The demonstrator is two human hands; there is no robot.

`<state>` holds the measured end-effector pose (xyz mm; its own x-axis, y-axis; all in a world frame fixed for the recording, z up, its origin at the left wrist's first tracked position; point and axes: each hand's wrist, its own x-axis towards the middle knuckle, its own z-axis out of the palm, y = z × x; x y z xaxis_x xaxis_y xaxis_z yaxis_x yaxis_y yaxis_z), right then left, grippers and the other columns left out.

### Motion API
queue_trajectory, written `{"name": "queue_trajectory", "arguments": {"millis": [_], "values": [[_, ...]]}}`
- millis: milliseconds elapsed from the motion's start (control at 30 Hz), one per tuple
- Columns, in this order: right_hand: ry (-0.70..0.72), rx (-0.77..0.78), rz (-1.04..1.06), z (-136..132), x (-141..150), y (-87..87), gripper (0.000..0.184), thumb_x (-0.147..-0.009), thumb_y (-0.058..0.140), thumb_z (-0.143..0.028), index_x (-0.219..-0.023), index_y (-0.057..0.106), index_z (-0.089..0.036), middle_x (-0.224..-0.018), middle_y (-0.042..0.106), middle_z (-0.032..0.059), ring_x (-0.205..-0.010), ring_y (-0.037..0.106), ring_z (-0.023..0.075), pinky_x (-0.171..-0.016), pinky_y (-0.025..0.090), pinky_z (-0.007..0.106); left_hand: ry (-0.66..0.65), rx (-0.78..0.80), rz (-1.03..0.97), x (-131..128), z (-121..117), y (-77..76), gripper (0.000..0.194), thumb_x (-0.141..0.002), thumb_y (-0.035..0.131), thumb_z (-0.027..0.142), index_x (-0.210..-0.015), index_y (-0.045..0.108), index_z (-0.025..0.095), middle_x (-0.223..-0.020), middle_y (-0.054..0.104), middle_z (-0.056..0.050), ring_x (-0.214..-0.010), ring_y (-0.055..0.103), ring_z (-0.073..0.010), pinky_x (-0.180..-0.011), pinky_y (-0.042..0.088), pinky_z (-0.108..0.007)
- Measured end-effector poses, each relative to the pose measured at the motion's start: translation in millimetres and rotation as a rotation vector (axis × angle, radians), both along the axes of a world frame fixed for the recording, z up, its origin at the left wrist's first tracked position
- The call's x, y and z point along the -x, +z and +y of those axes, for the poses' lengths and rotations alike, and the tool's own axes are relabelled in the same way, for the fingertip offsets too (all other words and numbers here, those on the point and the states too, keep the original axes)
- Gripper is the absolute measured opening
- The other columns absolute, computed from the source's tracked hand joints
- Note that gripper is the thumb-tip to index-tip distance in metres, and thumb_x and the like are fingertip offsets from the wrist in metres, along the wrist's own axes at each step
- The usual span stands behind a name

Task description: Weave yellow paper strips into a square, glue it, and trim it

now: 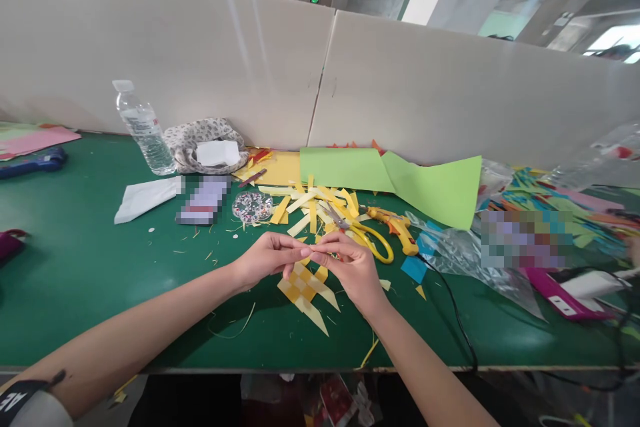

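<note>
My left hand (pixel 270 257) and my right hand (pixel 349 267) meet at their fingertips above the table. Thumb and fingers of each are pinched together; whatever is between them is too small or hidden to make out. Just below lies a woven piece of yellow and cream paper strips (pixel 300 290), partly covered by my hands. Beyond the fingers is a heap of loose paper strips (pixel 313 203). Yellow-handled scissors (pixel 375 240) lie on the strips beside my right hand.
A yellow hot glue gun (pixel 395 223) with a black cable lies to the right, near green paper sheets (pixel 350 170). A water bottle (pixel 145 130), a spotted pouch (pixel 183 140) and a glittery round item (pixel 251 207) stand or lie left. Clear plastic (pixel 465 253) lies right. A pale partition (pixel 200 60) closes the back.
</note>
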<state>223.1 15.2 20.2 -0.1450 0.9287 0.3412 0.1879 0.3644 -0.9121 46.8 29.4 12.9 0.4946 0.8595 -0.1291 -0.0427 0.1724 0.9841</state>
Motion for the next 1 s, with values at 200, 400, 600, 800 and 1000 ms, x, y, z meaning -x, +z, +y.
{"name": "queue_trajectory", "arguments": {"millis": [200, 400, 600, 800, 1000], "values": [[0.009, -0.017, 0.025, -1.3, 0.6, -0.3, 0.007, -0.066, 0.074, -0.028, -0.073, 0.073, -0.029, -0.077, 0.063, 0.0007, -0.076, 0.059, 0.0158, -0.07, 0.051, 0.03, 0.019, 0.034, -0.064, -0.5, -1.8, -0.6, 0.033, -0.07, 0.069, 0.042, -0.085, 0.071, 0.013, -0.035, 0.045, 0.006, -0.033, 0.031, -0.0032, -0.039, 0.016, -0.02], [0.042, -0.032, 0.064, -1.4, 0.9, 0.4, 0.009, -0.067, 0.074, -0.024, -0.072, 0.072, -0.03, -0.077, 0.064, -0.0007, -0.077, 0.061, 0.0149, -0.071, 0.051, 0.03, 0.019, 0.036, -0.091, -1.5, -4.1, 3.2, 0.028, -0.07, 0.069, 0.038, -0.083, 0.071, 0.014, -0.034, 0.045, 0.006, -0.032, 0.033, -0.0024, -0.04, 0.018, -0.019], [0.072, -0.022, 0.131, -1.0, 1.4, 0.4, 0.012, -0.066, 0.074, -0.021, -0.071, 0.072, -0.031, -0.075, 0.065, -0.0016, -0.074, 0.061, 0.0141, -0.07, 0.052, 0.029, 0.023, 0.015, -0.095, -1.1, -6.1, 3.2, 0.028, -0.071, 0.068, 0.038, -0.084, 0.072, 0.014, -0.035, 0.045, 0.006, -0.032, 0.033, -0.0022, -0.04, 0.019, -0.019], [0.074, -0.025, 0.14, -2.4, 1.7, -0.7, 0.013, -0.065, 0.075, -0.02, -0.071, 0.072, -0.031, -0.075, 0.065, -0.0015, -0.074, 0.061, 0.0141, -0.07, 0.052, 0.029, 0.016, -0.006, -0.074, -0.3, -5.9, 0.8, 0.031, -0.071, 0.069, 0.04, -0.086, 0.071, 0.013, -0.035, 0.047, 0.005, -0.032, 0.032, -0.003, -0.04, 0.019, -0.02], [0.071, -0.028, 0.161, -2.4, 2.0, -1.1, 0.012, -0.064, 0.075, -0.019, -0.07, 0.072, -0.03, -0.074, 0.066, -0.0017, -0.073, 0.061, 0.0136, -0.069, 0.052, 0.028, 0.014, -0.002, -0.115, -1.4, -6.7, 0.6, 0.027, -0.072, 0.068, 0.038, -0.083, 0.071, 0.014, -0.034, 0.047, 0.006, -0.032, 0.034, -0.0027, -0.041, 0.02, -0.019]]}}
